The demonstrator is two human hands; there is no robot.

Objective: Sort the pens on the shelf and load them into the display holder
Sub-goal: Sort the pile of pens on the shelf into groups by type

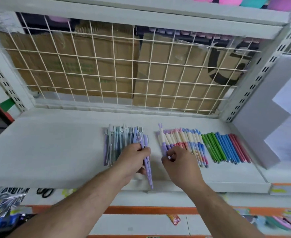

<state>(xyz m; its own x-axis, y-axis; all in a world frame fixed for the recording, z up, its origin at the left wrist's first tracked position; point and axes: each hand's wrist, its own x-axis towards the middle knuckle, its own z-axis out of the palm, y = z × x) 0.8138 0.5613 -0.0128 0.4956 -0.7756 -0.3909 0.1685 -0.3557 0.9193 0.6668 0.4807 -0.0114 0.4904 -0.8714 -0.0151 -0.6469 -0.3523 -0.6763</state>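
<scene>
White shelf (55, 152) with a wire grid (107, 66) at the back carries three groups of pens. My left hand (132, 158) grips one purple pen (149, 172), fingers (144, 151) curled round its middle, its lower end past the shelf's front edge, beside the grey-teal pile (117, 145). My right hand (179, 162) pinches with narrow fingers (171, 152) at the purple end of the cream-capped row (186, 140). Green, blue and red pens (227, 148) lie further right.
</scene>
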